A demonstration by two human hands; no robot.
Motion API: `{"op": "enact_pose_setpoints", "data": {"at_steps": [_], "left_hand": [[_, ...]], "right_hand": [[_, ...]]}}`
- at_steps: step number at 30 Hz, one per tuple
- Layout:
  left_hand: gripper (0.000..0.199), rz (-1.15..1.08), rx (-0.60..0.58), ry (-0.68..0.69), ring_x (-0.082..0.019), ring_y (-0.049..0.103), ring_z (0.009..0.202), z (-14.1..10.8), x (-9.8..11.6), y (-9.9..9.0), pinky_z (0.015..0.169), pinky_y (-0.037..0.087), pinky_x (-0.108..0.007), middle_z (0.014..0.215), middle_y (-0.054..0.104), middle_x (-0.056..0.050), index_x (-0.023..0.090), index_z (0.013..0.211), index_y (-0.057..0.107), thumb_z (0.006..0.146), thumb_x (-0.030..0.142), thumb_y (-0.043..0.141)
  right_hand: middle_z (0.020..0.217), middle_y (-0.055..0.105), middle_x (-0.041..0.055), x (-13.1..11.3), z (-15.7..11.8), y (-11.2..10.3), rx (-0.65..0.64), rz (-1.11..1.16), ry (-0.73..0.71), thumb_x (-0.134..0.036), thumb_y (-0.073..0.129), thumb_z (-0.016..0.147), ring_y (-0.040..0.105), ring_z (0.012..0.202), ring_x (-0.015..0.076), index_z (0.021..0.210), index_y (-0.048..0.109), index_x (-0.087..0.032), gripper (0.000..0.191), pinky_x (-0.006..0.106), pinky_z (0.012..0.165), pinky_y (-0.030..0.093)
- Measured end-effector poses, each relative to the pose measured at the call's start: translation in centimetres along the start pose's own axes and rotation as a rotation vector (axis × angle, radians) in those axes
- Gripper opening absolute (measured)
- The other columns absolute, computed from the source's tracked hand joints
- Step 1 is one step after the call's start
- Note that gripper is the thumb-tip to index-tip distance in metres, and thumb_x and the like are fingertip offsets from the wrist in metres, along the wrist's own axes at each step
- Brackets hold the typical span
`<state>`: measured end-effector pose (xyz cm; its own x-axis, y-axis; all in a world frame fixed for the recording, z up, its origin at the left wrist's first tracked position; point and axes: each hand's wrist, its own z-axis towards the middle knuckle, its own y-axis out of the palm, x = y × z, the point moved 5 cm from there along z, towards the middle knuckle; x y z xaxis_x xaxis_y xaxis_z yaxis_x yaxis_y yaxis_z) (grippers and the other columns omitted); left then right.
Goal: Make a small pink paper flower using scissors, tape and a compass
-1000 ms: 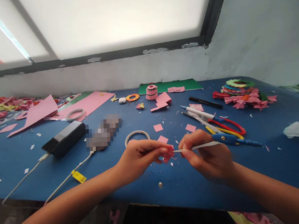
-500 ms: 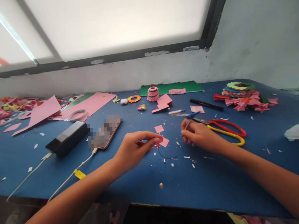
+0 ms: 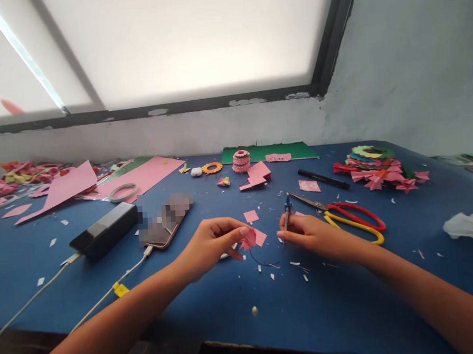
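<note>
My left hand point(image 3: 218, 245) is closed, pinching a small folded pink paper piece point(image 3: 248, 238) between thumb and fingers. A pale, thin object point(image 3: 229, 251) shows partly under that hand; its kind is hidden. Closed around a slim blue-and-grey pen point(image 3: 288, 211), my right hand point(image 3: 309, 234) keeps it nearly upright, blue end up. Between the hands lie a pink paper square point(image 3: 260, 237), partly behind the folded piece, and another pink square point(image 3: 251, 216) farther back. Scissors point(image 3: 355, 221) with red and yellow handles lie open just beyond my right hand.
A phone point(image 3: 167, 223) and a black box-shaped device point(image 3: 104, 231), both cabled, lie left. Pink paper sheets point(image 3: 141, 176) and a tape roll point(image 3: 123, 192) are behind them. Stacked paper rings point(image 3: 241, 162) and a black marker point(image 3: 324, 179) stand farther back. A pearl-like bead point(image 3: 254, 311) lies in front.
The pen in my right hand has swung from slanted to nearly upright. The pink piece in my left hand shows more openly. The white pen behind the squares is gone from its spot.
</note>
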<state>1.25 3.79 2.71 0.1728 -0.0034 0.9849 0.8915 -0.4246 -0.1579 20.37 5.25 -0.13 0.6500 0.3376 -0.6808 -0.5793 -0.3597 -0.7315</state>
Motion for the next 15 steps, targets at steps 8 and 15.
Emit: {"op": "enact_pose_setpoints", "data": {"at_steps": [8, 15], "left_hand": [[0.022, -0.135, -0.044, -0.075, -0.015, 0.059, 0.076, 0.1, -0.8, 0.2, 0.056, 0.052, -0.021, 0.079, 0.065, -0.005, 0.016, 0.084, 0.07, 0.078, 0.037, 0.064], [0.018, -0.12, -0.09, -0.057, -0.012, 0.061, 0.072, 0.3, -1.2, 0.6, 0.055, 0.052, -0.02, 0.08, 0.066, -0.003, 0.016, 0.088, 0.068, 0.077, 0.031, 0.066]], "right_hand": [[0.06, 0.062, 0.0025, -0.9, -0.3, 1.5, 0.013, -0.273, -0.012, -0.041, 0.047, 0.087, 0.053, 0.052, 0.0166, 0.065, 0.052, -0.02, 0.031, 0.027, 0.048, 0.03], [0.063, 0.063, 0.002, -1.9, -0.3, 0.9, 0.166, -0.191, -0.056, -0.042, 0.047, 0.089, 0.053, 0.056, 0.0148, 0.073, 0.058, -0.02, 0.03, 0.027, 0.05, 0.034]]}}
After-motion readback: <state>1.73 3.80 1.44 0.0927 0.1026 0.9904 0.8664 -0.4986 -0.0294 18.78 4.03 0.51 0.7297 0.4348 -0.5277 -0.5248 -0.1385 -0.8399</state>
